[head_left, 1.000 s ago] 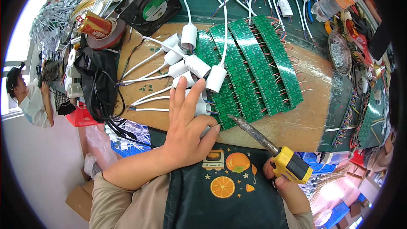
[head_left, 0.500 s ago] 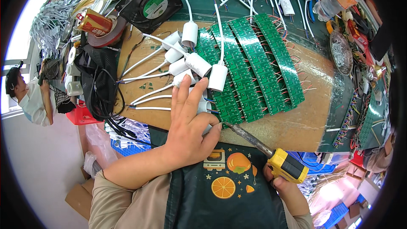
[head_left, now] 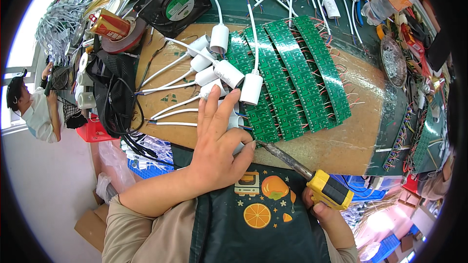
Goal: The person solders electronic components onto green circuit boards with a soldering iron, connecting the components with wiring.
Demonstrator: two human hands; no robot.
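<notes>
My right hand [head_left: 319,207] grips the yellow and black handle of a soldering iron [head_left: 291,159], which slants up to the left. Its tip reaches the lower left corner of the green circuit boards [head_left: 287,85], right beside my left fingertips. My left hand [head_left: 217,141] has thumb and forefinger pinched together there, while the other fingers stretch away over white cylindrical lamp holders [head_left: 229,74]. What the pinch holds is too small to make out; a whitish holder partly shows beneath the fingers. Several holders with white cables lie left of the boards, and one [head_left: 251,87] rests against them.
A brown board [head_left: 360,131] covers the green bench top. Behind stand a black fan [head_left: 178,7] and a gold can [head_left: 111,24]. Black cables and a bag [head_left: 109,87] lie left, a plastic bottle [head_left: 390,0] and a metal dish [head_left: 393,61] right. Another person [head_left: 41,112] sits far left.
Both hands and the soldering iron hold nearly the same place. The view has shifted very slightly. At far left, the other person has raised a hand by the small fan.
</notes>
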